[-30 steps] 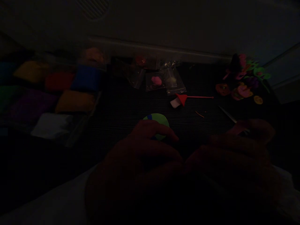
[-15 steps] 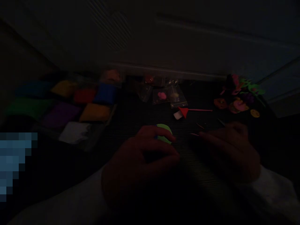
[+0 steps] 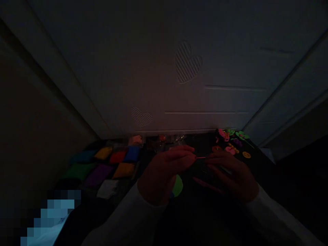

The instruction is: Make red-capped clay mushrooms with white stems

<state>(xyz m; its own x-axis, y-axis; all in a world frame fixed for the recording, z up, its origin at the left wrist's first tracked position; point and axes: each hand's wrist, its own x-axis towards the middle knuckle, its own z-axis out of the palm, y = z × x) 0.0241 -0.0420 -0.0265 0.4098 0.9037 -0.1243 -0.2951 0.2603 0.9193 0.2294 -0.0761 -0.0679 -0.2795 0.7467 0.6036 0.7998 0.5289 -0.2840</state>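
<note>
The picture is very dark. In the head view, my left hand (image 3: 166,167) is closed, its fingertips pinching one end of a thin pink stick (image 3: 201,157). At the stick's other end are the fingertips of my right hand (image 3: 234,174), fingers bent and close together. Something pale and narrow shows dimly within the right hand, too dark to name. Below the hands, a long pinkish shape (image 3: 208,184) is blurred. A light green disc (image 3: 178,186) with a blue edge lies under my left wrist, partly covered by it.
Soft coloured packs, such as a purple one (image 3: 98,176) and a white one (image 3: 107,189), lie at the left. Small clear bags (image 3: 162,138) are at the back. Small colourful figures, including a yellow disc (image 3: 246,154), sit at the right. A pale panel with hearts (image 3: 188,63) rises behind.
The view has tilted up, showing more of the panel. My hands have come together around the pink stick. The red triangular head seen on the table on a pink stick is no longer visible there.
</note>
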